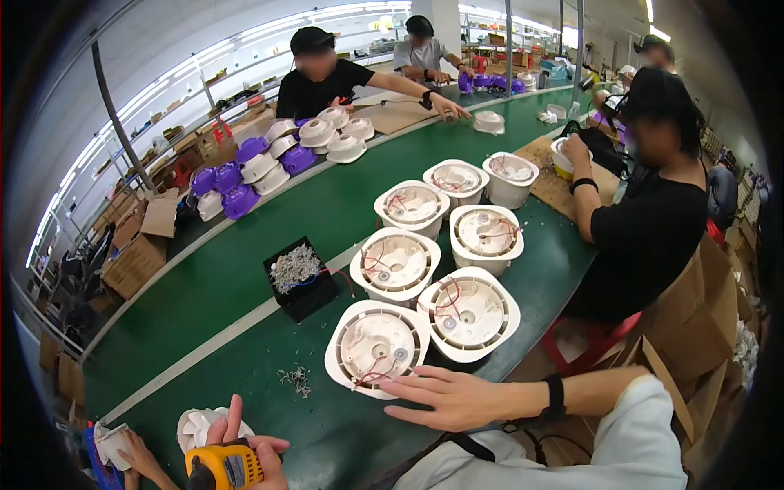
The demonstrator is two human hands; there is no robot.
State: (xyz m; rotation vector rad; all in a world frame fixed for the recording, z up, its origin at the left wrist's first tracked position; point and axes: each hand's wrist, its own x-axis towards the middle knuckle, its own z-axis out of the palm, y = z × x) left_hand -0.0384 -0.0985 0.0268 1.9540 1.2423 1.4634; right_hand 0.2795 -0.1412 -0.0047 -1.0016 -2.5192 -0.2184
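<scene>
My right hand reaches in from the right with its fingers stretched out, holding nothing. Its fingertips are at the near rim of the closest white plastic housing; I cannot tell whether they touch. At the lower edge my left hand is wrapped round a yellow power tool, partly cut off by the picture's edge. A white plastic part lies just behind that hand. Several similar round-cornered housings stand in two rows, open side up, with thin red wires inside.
A black box of screws stands on the green conveyor, loose screws nearer me. Purple and white housings are piled across it. Co-workers sit opposite and at right; another person's hand holds a white part at lower left.
</scene>
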